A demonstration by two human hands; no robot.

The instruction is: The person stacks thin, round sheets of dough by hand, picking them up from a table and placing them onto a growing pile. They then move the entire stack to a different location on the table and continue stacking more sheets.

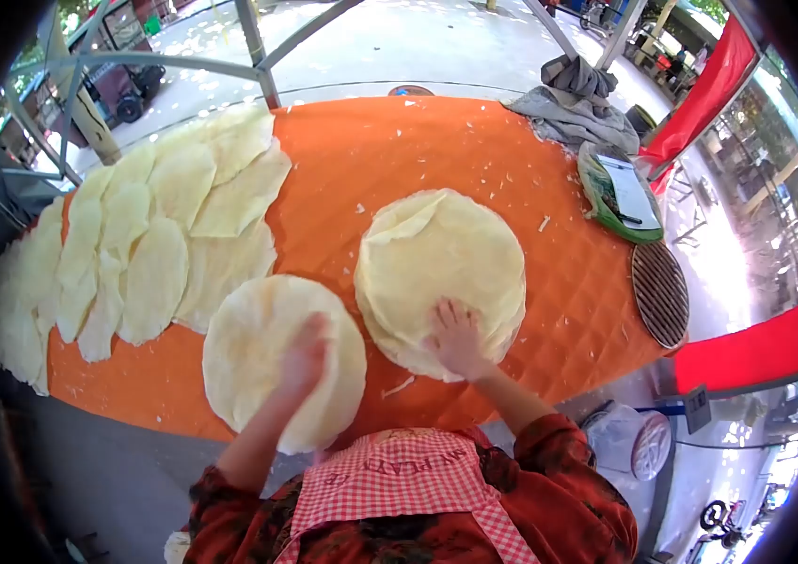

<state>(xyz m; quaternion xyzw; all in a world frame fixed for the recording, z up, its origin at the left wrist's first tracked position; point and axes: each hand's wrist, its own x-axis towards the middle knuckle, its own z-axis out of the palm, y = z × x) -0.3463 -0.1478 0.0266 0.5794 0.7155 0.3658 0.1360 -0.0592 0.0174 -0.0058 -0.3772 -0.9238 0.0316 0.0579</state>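
Two rounds of pale, thin flatbread lie side by side in front of me. My right hand [456, 338] rests with fingers spread on the near part of the right-hand stack of flatbreads [446, 249], whose top sheet has a folded edge at the upper left. Over the single-looking round flatbread [244, 362] at the table's near edge is my left hand [306, 355], smeared by motion. Whether its fingers touch or pinch that bread is not visible. More thin flatbreads [154, 273] overlap one another across the left end of the table.
An orange quilted cloth [549, 310] with scattered crumbs covers the table. Along the right side are a grey cloth [573, 113], a green tray [606, 209] with a white notepad [629, 188] and pen, and a ridged oval rack [659, 293]. Metal posts [256, 52] stand behind.
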